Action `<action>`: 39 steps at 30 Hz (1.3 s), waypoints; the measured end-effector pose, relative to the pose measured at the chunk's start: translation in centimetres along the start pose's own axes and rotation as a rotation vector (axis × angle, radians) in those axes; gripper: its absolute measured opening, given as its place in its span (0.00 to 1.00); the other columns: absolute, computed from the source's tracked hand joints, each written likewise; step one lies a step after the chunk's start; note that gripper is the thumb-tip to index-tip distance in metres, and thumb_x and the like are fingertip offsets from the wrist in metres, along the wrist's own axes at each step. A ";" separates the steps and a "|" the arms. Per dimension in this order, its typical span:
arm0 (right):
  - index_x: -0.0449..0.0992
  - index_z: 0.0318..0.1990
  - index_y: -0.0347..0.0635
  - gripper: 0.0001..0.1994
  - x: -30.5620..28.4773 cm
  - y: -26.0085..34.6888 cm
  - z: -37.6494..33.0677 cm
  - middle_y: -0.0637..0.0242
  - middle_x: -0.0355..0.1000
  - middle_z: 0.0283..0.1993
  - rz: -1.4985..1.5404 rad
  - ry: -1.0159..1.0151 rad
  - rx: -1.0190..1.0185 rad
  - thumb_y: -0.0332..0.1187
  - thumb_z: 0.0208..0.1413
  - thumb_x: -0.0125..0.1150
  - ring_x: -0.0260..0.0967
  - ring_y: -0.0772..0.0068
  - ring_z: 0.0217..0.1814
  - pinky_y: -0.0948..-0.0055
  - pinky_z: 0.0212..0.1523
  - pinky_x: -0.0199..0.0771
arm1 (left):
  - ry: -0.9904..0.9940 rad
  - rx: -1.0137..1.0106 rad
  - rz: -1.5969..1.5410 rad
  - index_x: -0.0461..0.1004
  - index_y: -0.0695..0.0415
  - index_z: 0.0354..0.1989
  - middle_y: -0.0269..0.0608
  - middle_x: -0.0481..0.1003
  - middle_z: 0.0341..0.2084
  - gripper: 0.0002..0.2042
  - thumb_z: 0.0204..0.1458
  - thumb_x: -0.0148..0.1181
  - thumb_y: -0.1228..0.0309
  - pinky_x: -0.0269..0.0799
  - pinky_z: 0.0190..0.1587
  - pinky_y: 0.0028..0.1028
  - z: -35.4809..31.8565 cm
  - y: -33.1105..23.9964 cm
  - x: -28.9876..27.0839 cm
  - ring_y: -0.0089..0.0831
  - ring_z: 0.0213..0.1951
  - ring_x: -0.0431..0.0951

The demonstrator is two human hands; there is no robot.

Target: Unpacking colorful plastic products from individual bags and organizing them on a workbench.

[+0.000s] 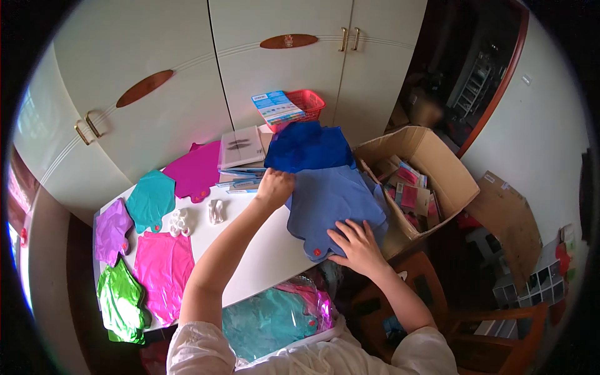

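A thin, flat, slate-blue sheet with a wavy edge and a red round spot lies near the right end of the table. My left hand is closed at its upper left edge, fingers pinched; the fingertips are partly hidden. With fingers spread, my right hand rests flat on its lower right part. A darker, glossy blue sheet lies just beyond, partly under the slate-blue one. Close to my left hand is a stack of flat packs.
Teal, magenta, purple, pink and green sheets lie leftward. White bundles sit mid-table. A red basket stands behind; an open cardboard box at right; a clear bag before me.
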State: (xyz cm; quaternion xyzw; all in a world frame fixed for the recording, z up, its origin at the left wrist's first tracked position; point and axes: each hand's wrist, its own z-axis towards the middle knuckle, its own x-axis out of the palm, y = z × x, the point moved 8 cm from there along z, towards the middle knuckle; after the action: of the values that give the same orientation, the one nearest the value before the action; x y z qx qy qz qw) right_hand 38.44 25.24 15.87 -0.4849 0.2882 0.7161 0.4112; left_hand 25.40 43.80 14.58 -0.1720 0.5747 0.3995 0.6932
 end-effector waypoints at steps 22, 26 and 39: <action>0.72 0.45 0.38 0.21 2.9 10.8 -4.2 0.59 0.68 0.42 0.575 0.044 -0.074 0.37 0.42 0.65 0.66 0.56 0.40 0.62 0.41 0.68 | 0.034 -0.417 -0.524 0.72 0.57 0.28 0.39 0.68 0.21 0.09 0.42 0.62 0.67 0.64 0.31 0.33 -33.9 -2.9 -16.5 0.35 0.27 0.70; 0.70 0.47 0.38 0.24 7.8 14.4 -5.1 0.60 0.68 0.35 0.353 0.108 0.051 0.34 0.39 0.67 0.65 0.57 0.40 0.66 0.44 0.66 | -0.069 -0.981 -0.449 0.68 0.58 0.42 0.47 0.68 0.38 0.21 0.37 0.64 0.70 0.64 0.46 0.37 -44.1 -2.7 -12.2 0.45 0.43 0.68; 0.56 0.59 0.45 0.39 10.3 24.6 -4.3 0.44 0.50 0.61 0.316 0.360 -0.140 0.40 0.37 0.69 0.45 0.39 0.63 0.50 0.58 0.52 | -0.150 -1.311 -0.887 0.45 0.57 0.64 0.58 0.52 0.55 0.44 0.39 0.66 0.69 0.55 0.56 0.34 -52.9 -9.0 -3.0 0.45 0.54 0.58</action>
State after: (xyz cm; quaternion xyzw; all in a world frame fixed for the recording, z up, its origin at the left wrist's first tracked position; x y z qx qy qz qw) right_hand 17.10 12.77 5.03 -0.5808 0.3785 0.6919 0.2016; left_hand -2.78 0.22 0.61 -0.7303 0.0523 0.3536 0.5821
